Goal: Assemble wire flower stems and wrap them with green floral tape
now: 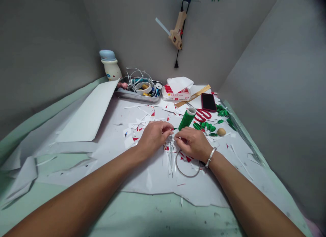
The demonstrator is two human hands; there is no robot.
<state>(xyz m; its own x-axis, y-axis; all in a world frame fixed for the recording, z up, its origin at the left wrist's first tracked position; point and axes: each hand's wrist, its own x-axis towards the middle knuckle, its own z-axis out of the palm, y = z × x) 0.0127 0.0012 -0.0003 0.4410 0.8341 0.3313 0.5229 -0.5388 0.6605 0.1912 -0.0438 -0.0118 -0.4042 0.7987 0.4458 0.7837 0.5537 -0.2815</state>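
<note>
Mostly hidden, a tiny piece [174, 130] is pinched between the closed fingertips of the left hand [154, 136] and right hand [193, 142], too small to identify; it sits over the bench [142, 216], just before a green spool [187, 118]; the metal tray [137, 96] holds cables [139, 73] and 1 tape roll [143, 87].

Even, soft light, faint shadows, sharp centre, wide-angle bending and darkening at corners.

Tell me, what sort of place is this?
Probably a home craft corner: a table strewn with cut paper scraps, a green spool and red scissors among them, and a glue gun hanging on the wall.
</note>
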